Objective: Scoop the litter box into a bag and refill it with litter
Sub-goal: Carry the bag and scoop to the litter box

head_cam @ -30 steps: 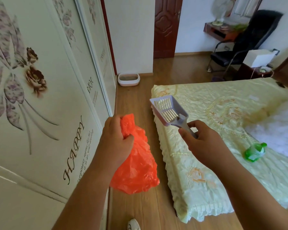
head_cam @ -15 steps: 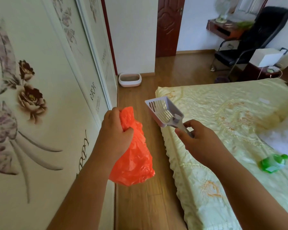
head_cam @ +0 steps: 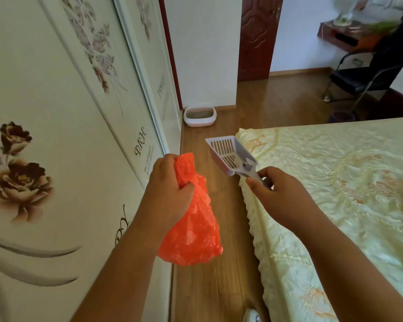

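Scoop [head_cam: 232, 156] head toward litter box [head_cam: 199, 115]

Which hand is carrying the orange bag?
The left hand grips the bunched top of the orange bag; the right hand instead holds the slotted scoop by its handle.

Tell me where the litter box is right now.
In the head view the litter box sits on the wooden floor at the far end of the aisle, against the white wall, between the wardrobe on the left and the bed on the right.
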{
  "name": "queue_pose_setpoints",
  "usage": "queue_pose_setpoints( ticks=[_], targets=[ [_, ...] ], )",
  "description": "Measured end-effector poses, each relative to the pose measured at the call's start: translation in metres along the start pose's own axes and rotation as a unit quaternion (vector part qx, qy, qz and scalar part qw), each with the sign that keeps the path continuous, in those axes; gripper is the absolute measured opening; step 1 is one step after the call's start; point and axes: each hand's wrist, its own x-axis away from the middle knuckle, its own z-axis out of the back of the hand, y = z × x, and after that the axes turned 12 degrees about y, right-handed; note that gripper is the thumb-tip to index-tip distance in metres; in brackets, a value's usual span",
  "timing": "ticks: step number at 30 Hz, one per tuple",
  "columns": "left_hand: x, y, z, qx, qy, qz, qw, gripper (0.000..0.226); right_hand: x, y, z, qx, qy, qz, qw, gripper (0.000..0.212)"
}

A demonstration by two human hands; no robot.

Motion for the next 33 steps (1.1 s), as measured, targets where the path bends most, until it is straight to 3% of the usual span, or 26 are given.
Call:
queue_pose_setpoints(
  ticks=[10, 17, 33],
  targets=[
    [-0.055, 0.030, -0.057, -0.002, 0.051, 0.032, 0.998, 0.041, -0.105, 0.021, 0.004, -0.004, -0.046, 0.036, 0.998, 0.032],
    [-0.082, 0.040, -0.092, 0.001, 0.046, 0.059, 0.997, 0.039, -0.155, 0.033, 0.006, -0.006, -0.076, 0.043, 0.996, 0.031],
    [-0.231, 0.013, -0.156, 0.045, 0.010, 0.005, 0.999, 0.037, -0.276, 0.023, -0.033, 0.062, -0.044, 0.008, 0.997, 0.032]
  ],
)
